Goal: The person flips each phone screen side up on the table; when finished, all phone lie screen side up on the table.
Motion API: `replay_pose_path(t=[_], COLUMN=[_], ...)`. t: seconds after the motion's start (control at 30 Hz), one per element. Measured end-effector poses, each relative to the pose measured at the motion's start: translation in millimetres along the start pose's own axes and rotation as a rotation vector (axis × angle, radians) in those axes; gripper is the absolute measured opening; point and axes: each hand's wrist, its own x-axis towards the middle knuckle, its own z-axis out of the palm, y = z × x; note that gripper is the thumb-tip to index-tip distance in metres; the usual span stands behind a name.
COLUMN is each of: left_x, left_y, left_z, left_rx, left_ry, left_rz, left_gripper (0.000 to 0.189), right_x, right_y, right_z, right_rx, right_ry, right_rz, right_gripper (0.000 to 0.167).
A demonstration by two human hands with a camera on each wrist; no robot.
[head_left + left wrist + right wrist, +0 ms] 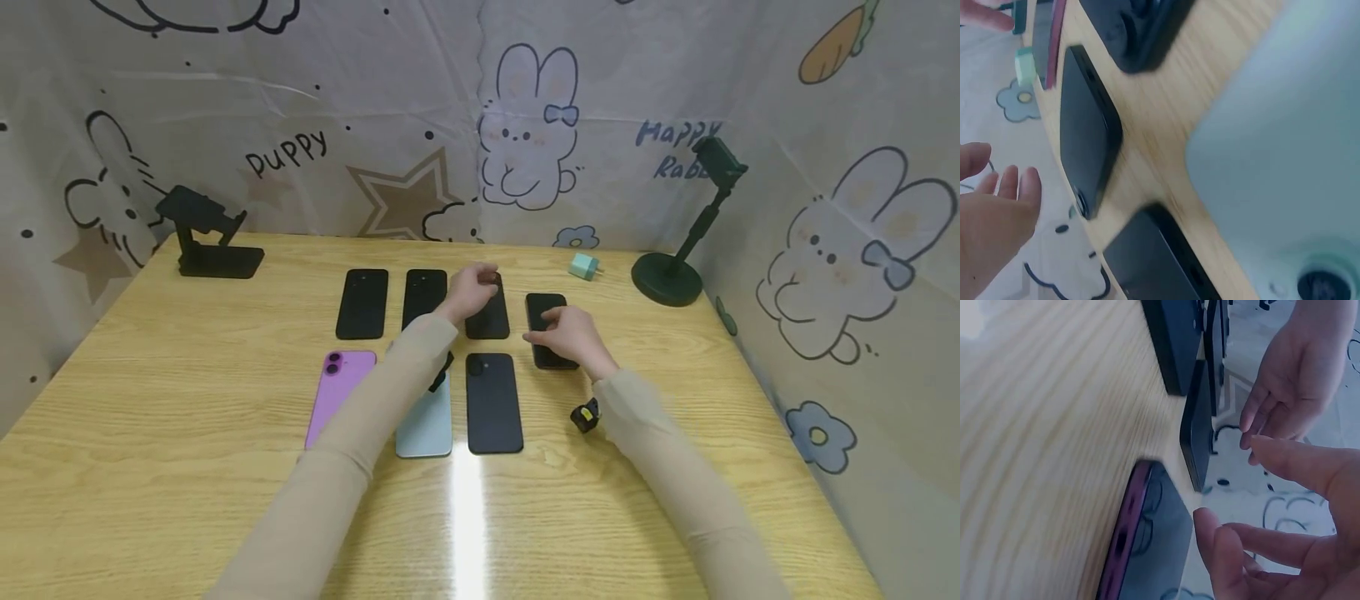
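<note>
Left hand's hovering, fingers relaxed, over the black phone behind the navy phone; right hand's loose too, over the purple-edged phone to navy's right. Cloth behind: "puppy", "Happy Rabb…"

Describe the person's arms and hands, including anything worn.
The plain beige fabric left sleeve and matching right sleeve are long. The left hand and right hand are ungloved. A small black device with a yellow patch sits by the right sleeve.
</note>
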Motion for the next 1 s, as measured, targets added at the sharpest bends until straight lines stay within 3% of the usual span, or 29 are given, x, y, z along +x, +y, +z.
replay_pose_path(t=[0.07, 0.17, 0.3, 0.5, 0.7, 0.87, 1.0], left_x=[0.6, 1.7, 3.0, 3.3, 3.6, 1.6, 0.8], left_y=[-2.6, -8.8, -21.7, -36.4, -36.6, -31.7, -29.2], left_z=[-3.7, -9.7, -19.5, -30.7, -35.0, -36.3, -36.1], left_rx=[0.039, 0.070, 0.052, 0.007, 0.014, 0.022, 0.028], left_ry=[-0.001, -0.014, -0.024, -0.050, -0.070, -0.097, -0.123], left_rz=[-0.002, 0.003, 0.008, -0.058, -0.089, -0.099, -0.113], left_gripper=[0.041, 0.042, 0.045, 0.049, 0.050, 0.050, 0.050], right_x=[6.4, 15.3, 23.0, 29.8, 37.6, 37.7, 35.2], right_y=[-7, -16, -27, -30, -34, -42, -47], right_z=[5, 13, 23, 31, 38, 46, 52], right_rx=[0.008, 0.031, 0.045, 0.026, 0.012, -0.060, -0.108], right_ry=[-0.010, -0.047, -0.100, -0.107, -0.120, -0.097, -0.075], right_rz=[-0.009, -0.002, 0.002, 0.013, 0.039, 0.066, 0.066], right_gripper=[0.053, 0.059, 0.075, 0.077, 0.044, 0.050, 0.068])
